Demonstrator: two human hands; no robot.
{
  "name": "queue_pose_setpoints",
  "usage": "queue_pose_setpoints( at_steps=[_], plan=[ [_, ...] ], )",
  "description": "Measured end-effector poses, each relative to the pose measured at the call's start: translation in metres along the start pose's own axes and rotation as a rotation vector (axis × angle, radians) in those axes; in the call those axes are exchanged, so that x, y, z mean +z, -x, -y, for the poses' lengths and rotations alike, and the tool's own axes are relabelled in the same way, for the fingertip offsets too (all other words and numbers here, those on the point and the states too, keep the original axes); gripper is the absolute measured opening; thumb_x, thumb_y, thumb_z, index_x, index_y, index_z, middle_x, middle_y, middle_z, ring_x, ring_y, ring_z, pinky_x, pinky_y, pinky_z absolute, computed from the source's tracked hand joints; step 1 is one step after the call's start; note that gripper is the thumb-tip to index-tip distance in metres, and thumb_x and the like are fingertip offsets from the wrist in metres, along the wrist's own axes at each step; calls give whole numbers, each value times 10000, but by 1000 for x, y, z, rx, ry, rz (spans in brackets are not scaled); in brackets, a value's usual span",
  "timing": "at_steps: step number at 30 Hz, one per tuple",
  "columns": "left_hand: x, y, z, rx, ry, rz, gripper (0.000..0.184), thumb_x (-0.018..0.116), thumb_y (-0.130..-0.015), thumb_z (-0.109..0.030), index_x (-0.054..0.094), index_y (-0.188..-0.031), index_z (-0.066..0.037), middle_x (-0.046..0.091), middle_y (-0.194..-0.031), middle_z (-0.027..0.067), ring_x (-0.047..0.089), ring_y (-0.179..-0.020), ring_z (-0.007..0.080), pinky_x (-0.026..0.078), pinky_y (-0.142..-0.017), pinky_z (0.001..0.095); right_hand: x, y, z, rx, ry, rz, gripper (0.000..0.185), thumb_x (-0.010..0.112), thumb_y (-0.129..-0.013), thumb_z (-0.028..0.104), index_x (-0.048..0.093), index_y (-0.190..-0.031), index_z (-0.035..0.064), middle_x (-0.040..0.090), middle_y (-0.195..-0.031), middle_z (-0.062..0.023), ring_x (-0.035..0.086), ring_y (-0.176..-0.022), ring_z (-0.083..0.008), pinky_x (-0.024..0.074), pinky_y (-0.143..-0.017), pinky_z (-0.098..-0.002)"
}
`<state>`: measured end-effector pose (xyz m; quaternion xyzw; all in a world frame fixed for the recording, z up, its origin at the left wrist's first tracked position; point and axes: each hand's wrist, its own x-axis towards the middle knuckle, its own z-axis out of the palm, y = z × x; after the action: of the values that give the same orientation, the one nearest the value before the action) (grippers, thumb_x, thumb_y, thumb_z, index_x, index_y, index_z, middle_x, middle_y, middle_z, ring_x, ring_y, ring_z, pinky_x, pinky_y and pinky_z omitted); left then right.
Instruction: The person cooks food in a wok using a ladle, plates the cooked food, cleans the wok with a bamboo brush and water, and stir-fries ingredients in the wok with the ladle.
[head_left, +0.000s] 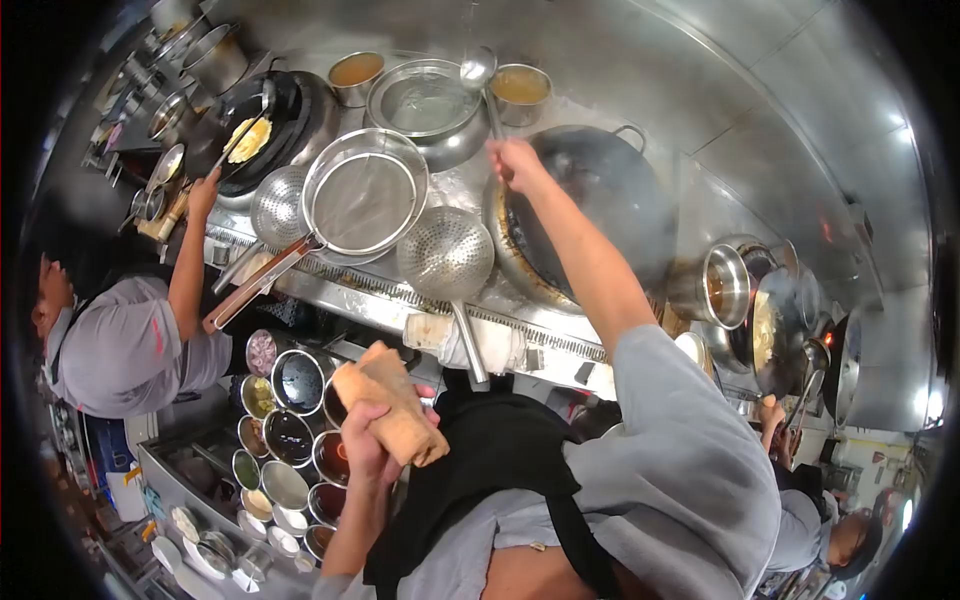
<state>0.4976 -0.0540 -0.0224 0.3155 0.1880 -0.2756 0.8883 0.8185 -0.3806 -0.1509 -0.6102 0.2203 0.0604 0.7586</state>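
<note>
My left hand (366, 440) is wrapped round a folded tan cloth (392, 402) in front of my apron. Stretched out ahead, my right hand (516, 163) is closed on the handle of a metal ladle (478, 68). The ladle's bowl is up by a pan of clear liquid (425, 98) and a pot of yellowish liquid (521, 88). Beneath my right forearm sits a large dark wok (605, 200), with haze over it. A perforated skimmer (446, 252) and a fine mesh strainer (362, 200) lie on the stove to the left of the wok.
Several pots of sauces and ingredients (290, 436) stand at lower left. A co-worker in grey (125, 345) works a wok with yellow food (248, 140) on the left. Another person (800, 530) is at the right, near a wok (768, 335). The skimmer's handle juts over the stove edge.
</note>
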Motion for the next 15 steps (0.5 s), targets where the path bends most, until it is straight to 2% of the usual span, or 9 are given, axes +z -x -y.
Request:
queue_pose_setpoints(
  at_steps=[1, 3, 5, 7, 8, 9, 11, 12, 15],
  plan=[
    [-3, -4, 0, 12, 2, -10, 552, 505, -733, -213, 427, -1209, 55, 607, -978, 214, 626, -791, 313, 545, -730, 402, 7, 7, -5, 3, 0, 15, 181, 621, -882, 139, 493, -782, 59, 480, -564, -21, 431, -406, -105, 338, -367, -259],
    [-8, -10, -1, -46, -75, 25, 531, 508, -745, -208, 438, -1197, 61, 608, -960, 209, 631, -767, 309, 545, -716, 395, 17, 14, -13, 58, 223, -50, 166, 636, -877, 135, 501, -804, 72, 518, -590, -21, 418, -392, -112, 305, -359, -256],
    [-2, -11, 0, -19, -99, 19, 491, 514, -763, -186, 454, -1188, 54, 617, -941, 193, 633, -766, 291, 543, -698, 374, 9, -5, -23, 133, 180, -6, 106, 599, -903, 133, 508, -877, 87, 499, -587, 8, 410, -398, -93, 296, -364, -241],
    [3, -10, 2, -6, -190, -3, 450, 510, -790, -157, 464, -1187, 51, 627, -937, 179, 631, -759, 272, 542, -699, 365, -2, -4, -20, 367, -570, 327, 77, 560, -924, 128, 511, -934, 69, 461, -570, 35, 395, -400, -65, 299, -369, -232],
    [4, -8, 3, 3, -206, 15, 428, 519, -809, -117, 463, -1201, 43, 634, -938, 167, 633, -804, 250, 542, -709, 361, -8, 0, -24, 367, -746, 386, 89, 536, -929, 124, 514, -926, 37, 421, -550, 52, 382, -398, -45, 297, -363, -221],
    [4, -9, 8, 5, -211, 9, 428, 519, -809, -117, 463, -1201, 43, 634, -938, 167, 633, -804, 250, 542, -709, 361, -13, 11, -23, 370, -751, 391, 89, 536, -929, 124, 514, -926, 37, 421, -550, 52, 382, -398, -45, 297, -363, -221],
    [-2, -16, 25, 108, -380, -35, 482, 551, -793, -123, 435, -1237, 24, 619, -923, 159, 626, -790, 248, 540, -709, 349, -24, 41, -18, 367, -976, 642, 108, 528, -921, 107, 503, -936, 3, 415, -545, 58, 383, -391, -43, 297, -350, -221],
    [-3, -18, 32, 120, -376, -19, 452, 538, -827, -51, 427, -1260, 11, 622, -976, 146, 627, -879, 225, 545, -716, 351, -27, 68, -9, 348, -991, 653, 67, 506, -909, 72, 493, -910, 7, 416, -546, 64, 382, -386, -44, 302, -341, -221],
    [-2, -33, 62, 69, -393, -44, 470, 532, -835, -50, 405, -1285, -2, 606, -1012, 144, 626, -889, 225, 545, -727, 353, -46, 144, 6, 346, -1038, 649, 26, 481, -895, 45, 479, -881, 23, 419, -551, 63, 380, -381, -47, 303, -340, -223]
  ],
)
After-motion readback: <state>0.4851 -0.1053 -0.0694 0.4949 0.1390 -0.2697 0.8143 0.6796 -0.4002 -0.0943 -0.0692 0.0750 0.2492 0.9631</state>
